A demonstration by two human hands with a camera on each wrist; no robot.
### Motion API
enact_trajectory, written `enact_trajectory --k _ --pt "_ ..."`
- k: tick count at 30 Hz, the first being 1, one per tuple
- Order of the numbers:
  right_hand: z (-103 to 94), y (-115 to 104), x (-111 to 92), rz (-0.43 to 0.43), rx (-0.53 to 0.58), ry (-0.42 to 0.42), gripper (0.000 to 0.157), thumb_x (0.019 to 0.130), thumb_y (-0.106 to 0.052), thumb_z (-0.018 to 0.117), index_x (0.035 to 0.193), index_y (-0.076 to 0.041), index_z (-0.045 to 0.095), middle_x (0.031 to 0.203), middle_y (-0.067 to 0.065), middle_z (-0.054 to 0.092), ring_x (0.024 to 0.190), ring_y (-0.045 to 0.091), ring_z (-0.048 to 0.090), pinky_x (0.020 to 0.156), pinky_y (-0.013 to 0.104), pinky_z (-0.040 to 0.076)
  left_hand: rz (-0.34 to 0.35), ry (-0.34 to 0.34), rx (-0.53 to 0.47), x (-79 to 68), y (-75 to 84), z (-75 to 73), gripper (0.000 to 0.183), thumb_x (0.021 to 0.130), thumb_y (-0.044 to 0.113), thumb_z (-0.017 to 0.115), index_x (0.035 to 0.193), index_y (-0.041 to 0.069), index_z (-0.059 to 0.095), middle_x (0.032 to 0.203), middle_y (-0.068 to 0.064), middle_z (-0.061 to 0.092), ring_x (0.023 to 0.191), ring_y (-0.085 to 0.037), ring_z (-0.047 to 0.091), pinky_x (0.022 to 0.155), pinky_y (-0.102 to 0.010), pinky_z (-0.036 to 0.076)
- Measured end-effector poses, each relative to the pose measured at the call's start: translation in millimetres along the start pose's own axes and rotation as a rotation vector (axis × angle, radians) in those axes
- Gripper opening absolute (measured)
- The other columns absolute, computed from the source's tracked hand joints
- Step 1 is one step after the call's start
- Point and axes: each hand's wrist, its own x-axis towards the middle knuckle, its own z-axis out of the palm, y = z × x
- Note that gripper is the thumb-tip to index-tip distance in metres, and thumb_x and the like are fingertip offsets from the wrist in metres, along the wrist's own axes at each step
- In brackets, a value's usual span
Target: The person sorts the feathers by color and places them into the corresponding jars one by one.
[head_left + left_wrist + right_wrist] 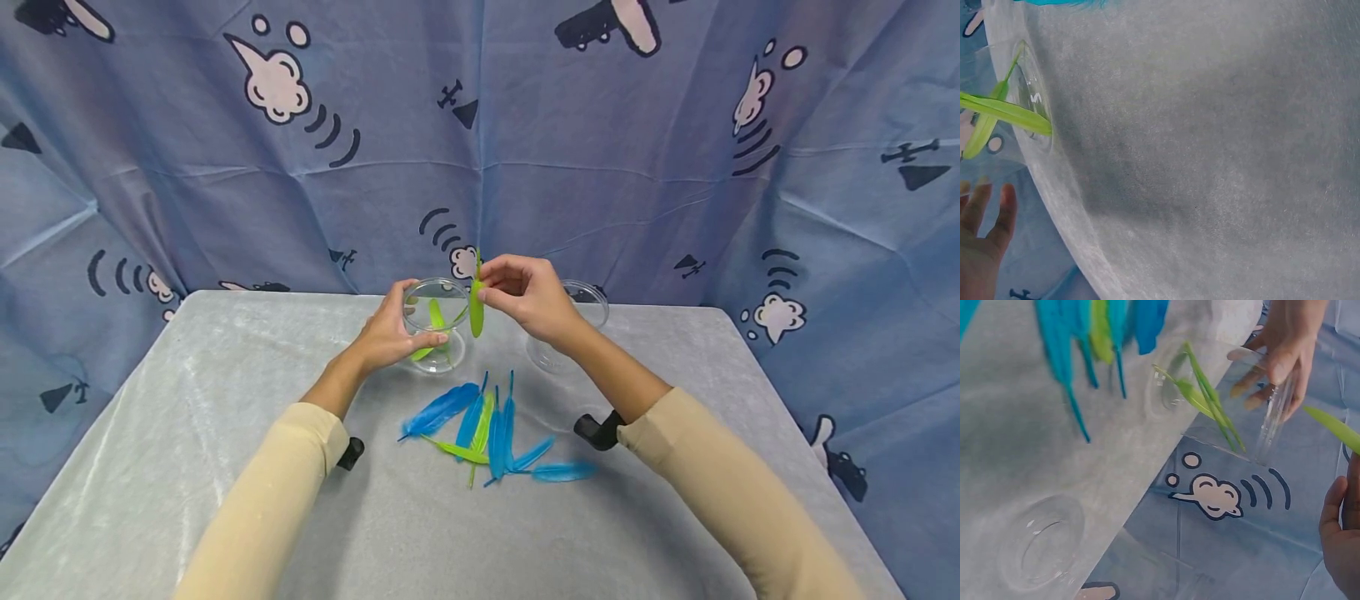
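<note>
A clear plastic cup (pixel 437 281) with green feathers (pixel 437 313) inside stands near the table's back edge. My left hand (pixel 388 332) grips it around the side, thumb across the front. In the right wrist view, those fingers wrap the cup near its rim (pixel 1277 419). Between thumb and fingertips, my right hand (pixel 534 302) pinches another green feather (pixel 477 313), upright just beside the right of the cup's rim. A second clear cup (pixel 550 358) stands to the right, partly hidden behind the right hand and forearm.
Blue feathers (pixel 447 408) and a few green feathers (pixel 484 425) lie loosely piled on the grey-covered table (pixel 225 433), in front of the cups. A printed blue curtain (pixel 390 108) hangs right behind the table's back edge.
</note>
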Motion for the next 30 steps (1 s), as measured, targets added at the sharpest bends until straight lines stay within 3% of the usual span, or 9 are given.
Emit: enact_trajectory --k 15,21,25,30 --pt "13.2 8.7 24.8 0.024 0.096 0.125 0.018 0.091 0.003 0.068 0.108 0.006 0.068 0.099 0.016 0.070 0.087 0.019 0.072 0.082 0.031 0.057 -0.018 -0.006 0.018 1.2 -0.1 -0.1 0.102 0.080 0.046 0.081 0.155 0.021 0.017 0.159 -0.011 0.026 0.143 -0.035 0.032 0.113 -0.058 0.028" --pt "25.5 20.1 28.5 0.036 0.105 0.131 0.016 0.090 0.005 0.068 0.106 0.008 0.067 0.100 0.017 0.068 0.090 0.027 0.072 0.084 0.032 0.057 -0.015 -0.002 0.023 1.4 -1.2 0.3 0.101 0.080 0.046 0.081 0.155 0.021 0.017 0.160 -0.011 0.026 0.142 -0.036 0.033 0.112 -0.059 0.029" --pt "33.9 25.8 28.1 0.055 0.076 0.109 0.014 0.090 0.006 0.067 0.103 0.007 0.067 0.100 0.019 0.068 0.092 0.032 0.071 0.084 0.034 0.057 -0.003 -0.001 0.023 1.3 -2.1 0.0 0.101 0.080 0.047 0.081 0.155 0.021 0.017 0.159 -0.011 0.027 0.141 -0.037 0.033 0.112 -0.059 0.030" --pt "41.8 34.4 26.4 0.046 -0.037 0.073 0.012 0.090 0.004 0.068 0.102 0.005 0.068 0.099 0.017 0.069 0.089 0.027 0.070 0.082 0.034 0.058 0.001 -0.001 0.022 0.7 -2.5 -0.4 0.101 0.080 0.047 0.080 0.154 0.022 0.017 0.159 -0.012 0.027 0.140 -0.037 0.035 0.110 -0.060 0.031"
